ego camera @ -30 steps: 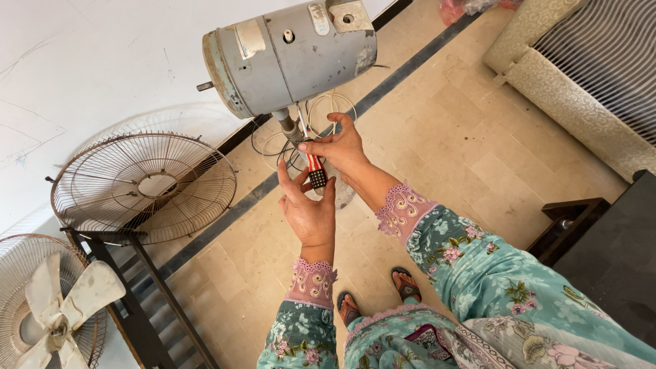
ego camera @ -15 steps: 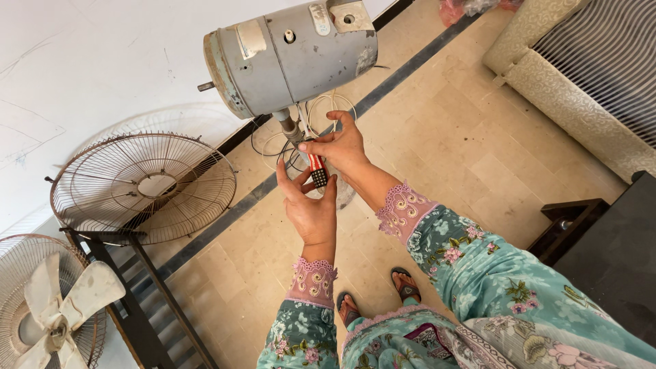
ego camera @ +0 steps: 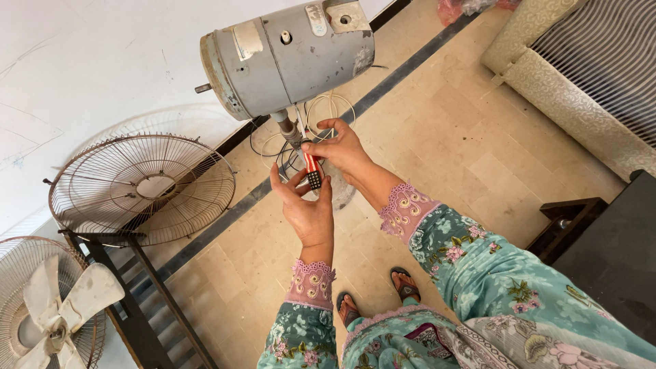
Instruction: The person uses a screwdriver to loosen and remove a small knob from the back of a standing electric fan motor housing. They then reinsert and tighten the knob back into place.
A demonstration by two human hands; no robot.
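- Red and black, a small screwdriver (ego camera: 312, 171) sits near the middle of the view, just under the grey fan motor (ego camera: 290, 55).
- The right hand (ego camera: 342, 147) pinches its red handle with closed fingers. The left hand (ego camera: 304, 205) cups its black end, fingers half open.
- It looks like the tool is being lined up at the motor's neck. Next comes a steady aim.
- Its long way runs from 12 down to 6, red end at 12.

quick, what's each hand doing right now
left hand: open, palm up under the screwdriver.
right hand: closed, pinching the screwdriver's handle.
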